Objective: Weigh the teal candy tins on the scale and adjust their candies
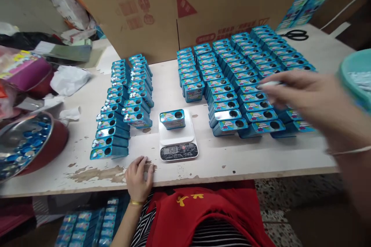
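On scale (177, 139), tin (172, 119) lengthwise left-right.

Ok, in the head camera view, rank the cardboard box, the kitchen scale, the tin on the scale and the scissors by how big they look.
1. cardboard box
2. kitchen scale
3. scissors and tin on the scale: look alike in size; the scissors lie farther back, so unsure.

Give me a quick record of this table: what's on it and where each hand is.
Scale: small white scale at the table's front middle, one blue tin on it
Left group: two rows of blue tins
Right group: several rows of tins
Left hand: resting flat on the table edge
Right hand: blurred, over the right group
Far left: bowl of blue pieces
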A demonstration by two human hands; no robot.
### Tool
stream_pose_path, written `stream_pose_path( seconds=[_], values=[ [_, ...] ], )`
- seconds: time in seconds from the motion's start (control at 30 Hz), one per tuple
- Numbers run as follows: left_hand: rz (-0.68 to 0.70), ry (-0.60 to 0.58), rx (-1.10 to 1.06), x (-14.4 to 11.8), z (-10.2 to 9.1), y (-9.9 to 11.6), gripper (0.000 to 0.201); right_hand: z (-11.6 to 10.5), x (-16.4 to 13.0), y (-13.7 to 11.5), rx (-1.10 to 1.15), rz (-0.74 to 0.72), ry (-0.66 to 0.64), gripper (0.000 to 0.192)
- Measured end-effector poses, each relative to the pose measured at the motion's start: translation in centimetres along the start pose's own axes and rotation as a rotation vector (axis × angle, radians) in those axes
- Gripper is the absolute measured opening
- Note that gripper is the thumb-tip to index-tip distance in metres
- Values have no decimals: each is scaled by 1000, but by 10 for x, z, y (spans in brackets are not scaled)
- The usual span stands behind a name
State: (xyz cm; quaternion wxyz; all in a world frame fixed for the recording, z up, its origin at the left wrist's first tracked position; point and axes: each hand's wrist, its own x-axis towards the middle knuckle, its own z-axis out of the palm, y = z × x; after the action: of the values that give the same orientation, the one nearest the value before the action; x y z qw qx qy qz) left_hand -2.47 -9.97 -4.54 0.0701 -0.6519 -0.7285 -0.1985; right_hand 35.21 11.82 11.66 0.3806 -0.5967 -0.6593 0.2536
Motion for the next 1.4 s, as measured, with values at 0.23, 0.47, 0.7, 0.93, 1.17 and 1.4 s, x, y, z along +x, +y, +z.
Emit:
stream_pose_path(
  seconds=[0.23,0.47,0.7,0.93,1.17,1.4],
  values=[
    [3,26,-27,-3,2,-4,29,123,-11,-72,49,-329,-506,9],
    [0,44,-48,-5,3,-6,29,141,-8,-74,-188,-404,-555,12],
    [3,55,-39,-5,5,-6,28,141,-7,-78,-69,-356,-523,13],
    [4,56,-32,-5,3,-3,28,119,-25,-62,859,410,-551,22],
    [-12,27,-37,-3,3,0,27,125,-101,-5,1081,829,-511,26],
    [-30,1,-115,0,1,1,27,135,-142,35,1004,878,-338,36]
  ],
)
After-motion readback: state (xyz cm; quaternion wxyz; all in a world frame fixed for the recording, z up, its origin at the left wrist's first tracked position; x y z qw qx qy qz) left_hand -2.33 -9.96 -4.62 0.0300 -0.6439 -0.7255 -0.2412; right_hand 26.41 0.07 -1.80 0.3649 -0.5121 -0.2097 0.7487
